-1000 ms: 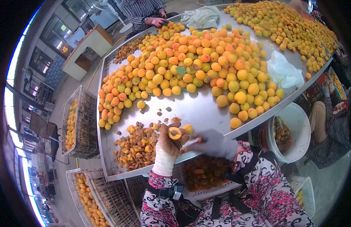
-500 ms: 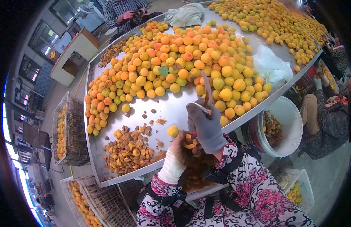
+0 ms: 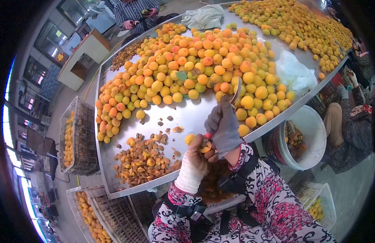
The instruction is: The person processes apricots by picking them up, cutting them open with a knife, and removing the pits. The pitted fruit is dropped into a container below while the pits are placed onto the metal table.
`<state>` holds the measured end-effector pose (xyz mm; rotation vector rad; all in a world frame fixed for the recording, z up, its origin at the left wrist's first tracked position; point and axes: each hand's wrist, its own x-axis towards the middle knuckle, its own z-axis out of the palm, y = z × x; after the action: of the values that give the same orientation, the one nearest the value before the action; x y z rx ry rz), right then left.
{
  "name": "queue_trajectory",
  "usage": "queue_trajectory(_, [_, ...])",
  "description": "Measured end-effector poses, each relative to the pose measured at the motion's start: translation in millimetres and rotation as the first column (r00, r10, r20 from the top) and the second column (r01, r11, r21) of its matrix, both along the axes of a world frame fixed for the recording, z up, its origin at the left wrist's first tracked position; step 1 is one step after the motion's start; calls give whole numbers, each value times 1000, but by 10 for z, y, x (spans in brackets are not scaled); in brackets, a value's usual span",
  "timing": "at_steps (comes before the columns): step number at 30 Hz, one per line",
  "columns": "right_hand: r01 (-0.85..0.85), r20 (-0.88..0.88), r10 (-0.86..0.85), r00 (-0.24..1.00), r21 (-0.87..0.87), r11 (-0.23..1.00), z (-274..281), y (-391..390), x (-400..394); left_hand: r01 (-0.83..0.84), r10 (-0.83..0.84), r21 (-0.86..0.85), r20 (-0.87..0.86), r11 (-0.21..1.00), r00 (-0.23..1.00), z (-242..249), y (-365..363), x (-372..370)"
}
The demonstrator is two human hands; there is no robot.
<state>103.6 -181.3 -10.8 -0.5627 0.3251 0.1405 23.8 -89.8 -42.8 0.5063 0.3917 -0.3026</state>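
Observation:
My left hand, its wrist wrapped in white, is closed around a cut apricot at the table's near edge. A whole yellow apricot shows against the outer side of its fingers. Right beside it, my right hand in a grey glove grips a knife. The curved knife blade points up and away from me, over the apricot heap. Something red shows at the glove's fingers, close to the cut fruit. Left of my hands lies a pile of brown apricot stones on the metal table.
A white bucket with fruit scraps stands at the table's right side. Crates of apricots line the left, and another crate is at lower right. A plastic bag and cloth lie on the table. Other people work opposite and at right.
My right hand has turned, and the knife blade has swung to the right, away from the fruit. The left hand still holds the cut apricot. The view has shifted slightly.

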Motion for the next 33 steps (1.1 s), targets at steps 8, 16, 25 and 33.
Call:
queue_trajectory(8, [-48, 102, 55, 993, -74, 996, -22, 44, -29, -162, 143, 224, 97, 961, 985, -63, 136, 27])
queue_trajectory(16, [-70, 214, 331, 919, -738, 671, -83, -19, -40, -309, 189, 565, 262, 765, 947, 55, 364, 137])
queue_trajectory(25, [-163, 122, 383, 916, -758, 632, -117, -203, -32, -253, 87, 745, 256, 618, 963, 290, 521, 11])
queue_trajectory(33, [-244, 33, 359, 933, -675, 697, -100, -338, -31, -214, -597, 965, 262, 152, 758, 223, 461, -151])
